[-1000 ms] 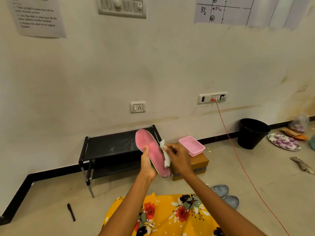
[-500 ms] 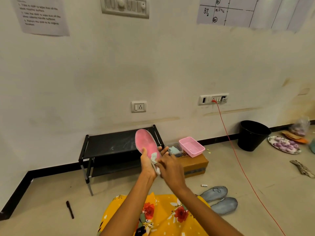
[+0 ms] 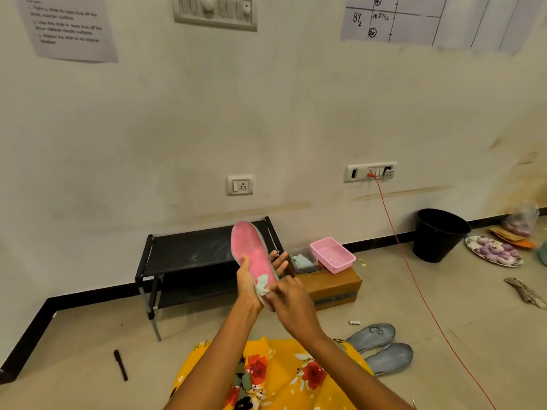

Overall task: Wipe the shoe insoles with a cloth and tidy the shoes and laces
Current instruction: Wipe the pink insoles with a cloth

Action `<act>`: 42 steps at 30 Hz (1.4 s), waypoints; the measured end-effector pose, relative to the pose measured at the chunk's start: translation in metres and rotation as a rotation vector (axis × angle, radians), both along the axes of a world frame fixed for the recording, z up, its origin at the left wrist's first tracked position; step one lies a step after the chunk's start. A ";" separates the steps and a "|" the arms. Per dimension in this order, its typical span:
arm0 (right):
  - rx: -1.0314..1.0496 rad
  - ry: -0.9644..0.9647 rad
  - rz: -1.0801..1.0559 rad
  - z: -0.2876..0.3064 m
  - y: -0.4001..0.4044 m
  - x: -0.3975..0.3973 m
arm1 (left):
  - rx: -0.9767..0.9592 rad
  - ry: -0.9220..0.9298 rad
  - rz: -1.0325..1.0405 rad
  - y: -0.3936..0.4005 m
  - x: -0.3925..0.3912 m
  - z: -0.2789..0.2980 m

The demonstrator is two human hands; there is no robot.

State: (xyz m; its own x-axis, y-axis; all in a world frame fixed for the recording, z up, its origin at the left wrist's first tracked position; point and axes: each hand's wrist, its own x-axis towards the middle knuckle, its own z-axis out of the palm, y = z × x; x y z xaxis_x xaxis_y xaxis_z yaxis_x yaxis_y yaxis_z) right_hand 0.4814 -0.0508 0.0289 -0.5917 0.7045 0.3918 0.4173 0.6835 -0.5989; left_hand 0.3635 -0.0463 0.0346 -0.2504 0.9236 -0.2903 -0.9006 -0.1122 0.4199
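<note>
The pink insole [image 3: 251, 253] stood above the black rack [image 3: 189, 253], gripped by the left hand [image 3: 248, 284]; the right hand [image 3: 288, 300] pinched a cloth [image 3: 262, 284] against it.

A shoe rack [image 3: 189, 255] stands against the wall; right of it a cardboard box [image 3: 334, 284] bears a tray [image 3: 333, 254] — a bin [image 3: 439, 235] farther right, two slippers [image 3: 381, 347] nearer.

The wall chart [image 3: 438, 19] reads "BT2"; the printed notice [image 3: 69, 28] is too blurred to read.
</note>
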 end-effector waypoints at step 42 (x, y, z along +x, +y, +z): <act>-0.144 0.127 -0.075 0.019 0.015 -0.022 | -0.028 0.057 0.050 -0.011 -0.002 0.010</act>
State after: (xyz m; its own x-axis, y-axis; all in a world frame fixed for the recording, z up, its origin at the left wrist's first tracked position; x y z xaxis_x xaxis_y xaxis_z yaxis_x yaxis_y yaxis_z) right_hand 0.4598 -0.0359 0.0480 -0.4879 0.7987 0.3522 0.3789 0.5572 -0.7389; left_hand 0.3619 -0.0578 0.0449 -0.3132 0.9013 -0.2994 -0.8688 -0.1446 0.4736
